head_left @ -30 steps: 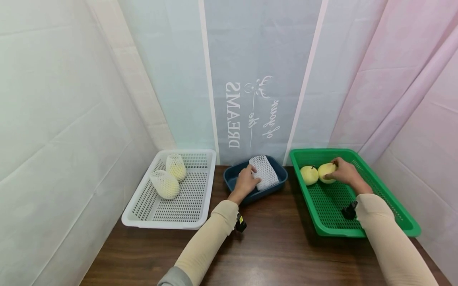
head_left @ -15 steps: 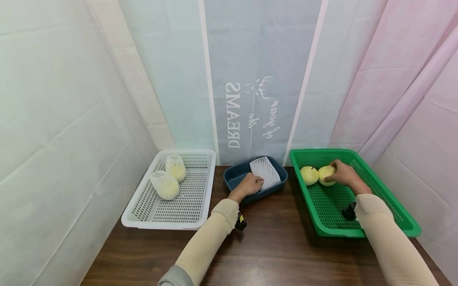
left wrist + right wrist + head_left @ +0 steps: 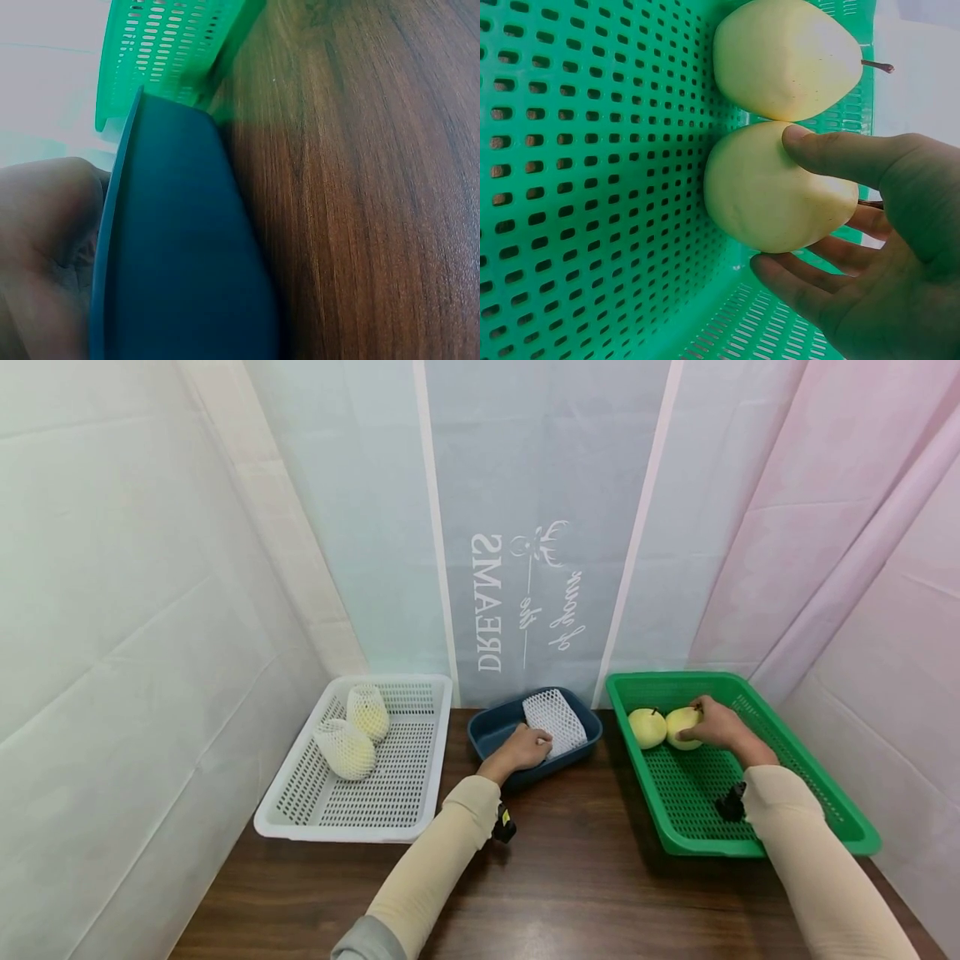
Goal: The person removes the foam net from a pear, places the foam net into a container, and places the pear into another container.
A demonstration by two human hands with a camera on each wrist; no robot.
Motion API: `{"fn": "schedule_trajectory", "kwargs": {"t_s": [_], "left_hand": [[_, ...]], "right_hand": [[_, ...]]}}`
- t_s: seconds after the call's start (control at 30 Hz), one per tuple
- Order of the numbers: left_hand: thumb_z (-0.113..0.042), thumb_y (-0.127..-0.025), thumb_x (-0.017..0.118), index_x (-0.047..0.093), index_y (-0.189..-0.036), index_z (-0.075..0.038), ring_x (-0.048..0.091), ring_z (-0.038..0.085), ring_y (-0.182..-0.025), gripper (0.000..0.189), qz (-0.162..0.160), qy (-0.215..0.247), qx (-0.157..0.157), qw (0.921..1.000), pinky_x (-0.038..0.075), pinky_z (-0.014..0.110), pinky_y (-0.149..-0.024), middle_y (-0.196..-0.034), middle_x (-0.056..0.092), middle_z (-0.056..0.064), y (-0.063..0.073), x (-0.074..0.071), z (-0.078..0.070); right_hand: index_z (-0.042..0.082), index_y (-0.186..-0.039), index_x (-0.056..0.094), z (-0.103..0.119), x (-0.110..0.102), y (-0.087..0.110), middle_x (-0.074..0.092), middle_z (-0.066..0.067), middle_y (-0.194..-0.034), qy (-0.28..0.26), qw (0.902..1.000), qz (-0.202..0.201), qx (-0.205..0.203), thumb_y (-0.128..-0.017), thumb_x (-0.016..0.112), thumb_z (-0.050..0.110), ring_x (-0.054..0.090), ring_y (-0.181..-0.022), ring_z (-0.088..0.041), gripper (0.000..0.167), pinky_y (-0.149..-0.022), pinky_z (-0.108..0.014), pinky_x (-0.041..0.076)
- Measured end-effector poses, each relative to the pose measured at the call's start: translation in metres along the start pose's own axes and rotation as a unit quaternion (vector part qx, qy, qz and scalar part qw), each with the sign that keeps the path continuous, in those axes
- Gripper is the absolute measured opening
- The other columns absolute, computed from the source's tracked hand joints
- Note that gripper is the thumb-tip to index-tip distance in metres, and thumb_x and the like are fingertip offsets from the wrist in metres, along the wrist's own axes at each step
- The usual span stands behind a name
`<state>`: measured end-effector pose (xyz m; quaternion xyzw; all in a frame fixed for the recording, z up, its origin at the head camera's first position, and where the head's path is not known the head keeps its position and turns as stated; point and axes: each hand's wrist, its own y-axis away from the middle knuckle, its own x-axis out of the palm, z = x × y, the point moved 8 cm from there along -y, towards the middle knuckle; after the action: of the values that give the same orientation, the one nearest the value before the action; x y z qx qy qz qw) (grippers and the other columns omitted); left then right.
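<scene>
My left hand [image 3: 521, 748] pinches the near left edge of a white foam fruit net [image 3: 557, 718] lying in a small dark blue tray [image 3: 487, 727]. From the left wrist, the tray's wall [image 3: 180, 225] hides the fingertips. On the right, my right hand [image 3: 722, 727] grips a pale yellow pear [image 3: 761, 187] inside the green basket [image 3: 667, 827], thumb on one side and fingers on the other. A second pear [image 3: 784, 56] sits right beside it, its stem showing.
A white basket [image 3: 423, 777] on the left holds two pears [image 3: 352, 756] in foam nets. The brown wooden table [image 3: 570, 877] extends in front of the tray. Printed fabric [image 3: 540, 460] hangs behind the containers.
My left hand has slid down from the net's upper left side to its near edge, and its spread fingers have drawn together. My right hand stays on the pear, barely moving.
</scene>
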<state>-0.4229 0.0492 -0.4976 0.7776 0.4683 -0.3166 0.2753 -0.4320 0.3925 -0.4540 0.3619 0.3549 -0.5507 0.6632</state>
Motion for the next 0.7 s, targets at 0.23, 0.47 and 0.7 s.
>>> {"fn": "schedule_trajectory", "kwargs": {"t_s": [0.23, 0.47, 0.7], "left_hand": [[-0.02, -0.112, 0.051, 0.07, -0.137, -0.007, 0.054, 0.032, -0.138, 0.034, -0.026, 0.016, 0.003, 0.9995, 0.053, 0.046, -0.107, -0.151, 0.055, 0.019, 0.003, -0.007, 0.001], [-0.02, -0.11, 0.055, 0.074, -0.127, -0.008, 0.067, 0.025, -0.117, 0.029, -0.058, 0.003, 0.012, 0.9982, 0.058, 0.04, -0.096, -0.132, 0.069, 0.013, 0.003, -0.014, 0.001], [-0.02, -0.11, 0.055, 0.074, -0.126, -0.006, 0.07, 0.021, -0.106, 0.028, -0.084, 0.007, 0.028, 0.9961, 0.059, 0.038, -0.093, -0.123, 0.073, 0.01, 0.011, -0.02, -0.003]], "right_hand": [[-0.026, -0.142, 0.036, 0.007, -0.006, 0.001, 0.045, -0.051, -0.135, 0.0, 0.9999, -0.008, -0.01, -0.099, 0.073, 0.02, 0.054, -0.114, -0.062, 0.073, -0.087, -0.064, 0.052], [-0.027, -0.146, 0.032, 0.012, -0.011, 0.004, 0.039, -0.053, -0.14, 0.003, 0.9999, -0.01, -0.012, -0.102, 0.07, 0.021, 0.049, -0.121, -0.064, 0.075, -0.093, -0.068, 0.049], [-0.026, -0.149, 0.029, 0.019, -0.016, 0.008, 0.037, -0.052, -0.144, -0.003, 0.9999, -0.012, -0.011, -0.104, 0.066, 0.024, 0.049, -0.123, -0.064, 0.077, -0.092, -0.068, 0.05]]}}
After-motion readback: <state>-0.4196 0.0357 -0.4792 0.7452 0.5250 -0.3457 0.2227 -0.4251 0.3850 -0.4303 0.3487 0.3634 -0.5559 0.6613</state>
